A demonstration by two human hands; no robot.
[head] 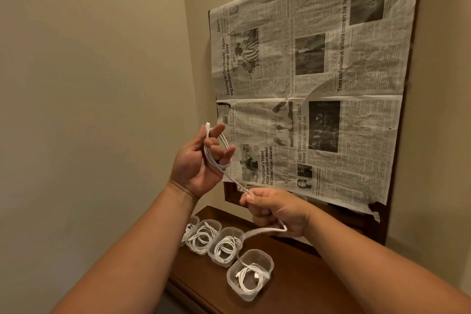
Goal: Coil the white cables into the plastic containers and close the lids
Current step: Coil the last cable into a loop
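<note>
Left hand (201, 160) mid-frame with white cable (216, 158) looped round its fingers, right hand (275, 211) below pinching the cable's run, plastic containers (251, 276) lower centre.

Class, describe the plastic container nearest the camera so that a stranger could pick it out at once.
Below the big newspaper stands a wooden table with a row of four clear containers. The wanted container ends the row nearest the viewer; only from it a cable rises toward the right hand.
</note>
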